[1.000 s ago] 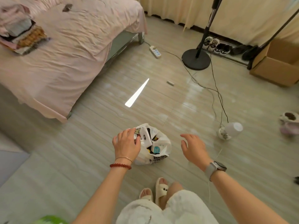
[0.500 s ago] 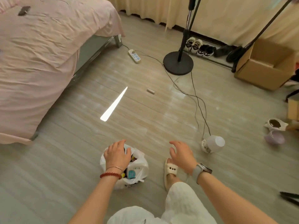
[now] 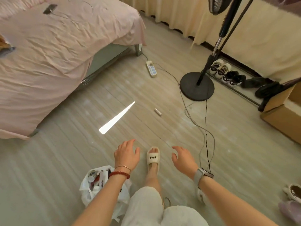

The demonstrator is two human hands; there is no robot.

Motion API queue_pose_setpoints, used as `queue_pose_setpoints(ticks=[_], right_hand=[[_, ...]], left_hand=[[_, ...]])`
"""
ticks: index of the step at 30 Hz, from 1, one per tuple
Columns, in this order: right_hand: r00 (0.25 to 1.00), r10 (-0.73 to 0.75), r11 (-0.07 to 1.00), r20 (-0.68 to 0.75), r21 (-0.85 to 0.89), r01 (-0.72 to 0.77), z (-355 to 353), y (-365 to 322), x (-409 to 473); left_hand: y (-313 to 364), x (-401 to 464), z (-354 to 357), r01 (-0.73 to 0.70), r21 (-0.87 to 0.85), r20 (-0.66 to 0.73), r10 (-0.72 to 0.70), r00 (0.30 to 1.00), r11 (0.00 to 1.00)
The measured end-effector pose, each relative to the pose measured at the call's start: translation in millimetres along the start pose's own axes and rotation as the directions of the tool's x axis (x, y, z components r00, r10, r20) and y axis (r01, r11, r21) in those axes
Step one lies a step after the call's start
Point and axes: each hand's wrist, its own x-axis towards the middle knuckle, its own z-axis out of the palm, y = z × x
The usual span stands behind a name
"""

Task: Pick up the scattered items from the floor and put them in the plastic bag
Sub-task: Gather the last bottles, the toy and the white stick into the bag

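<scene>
The white plastic bag [image 3: 91, 190] stands on the floor at the lower left, partly under my left forearm, with several small items inside. A small white tube-like item [image 3: 158, 112] lies on the floor ahead, beyond both hands. My left hand [image 3: 126, 154] hangs above the floor in front of the bag, fingers relaxed and holding nothing. My right hand [image 3: 183, 158] is out to the right of my slippered foot [image 3: 152, 157], fingers spread and empty.
A bed with a pink sheet [image 3: 57, 54] fills the left. A power strip [image 3: 151, 70] and cables [image 3: 206, 128] run across the floor to a fan stand base [image 3: 197, 86]. Shoes [image 3: 226, 72] line the wall, a cardboard box [image 3: 283, 115] sits right.
My left hand has let go of the bag and moved forward. I have stepped ahead, so the bag now sits behind my hands and the small white item is closer.
</scene>
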Motion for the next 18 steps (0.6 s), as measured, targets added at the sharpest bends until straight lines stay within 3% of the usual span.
queue_pose_setpoints(ticks=[11, 18], right_hand=[[0.993, -0.099, 0.994, 0.065, -0.047, 0.102, -122, -28, 244], [0.982, -0.036, 0.993, 0.188, -0.104, 0.056, -110, 1, 407]], left_hand=[[77, 227, -13, 0.169, -0.038, 0.016, -0.169, 0.986, 0.985], [91, 365, 55, 0.274, -0.125, 0.099, -0.263, 0.960, 0.954]])
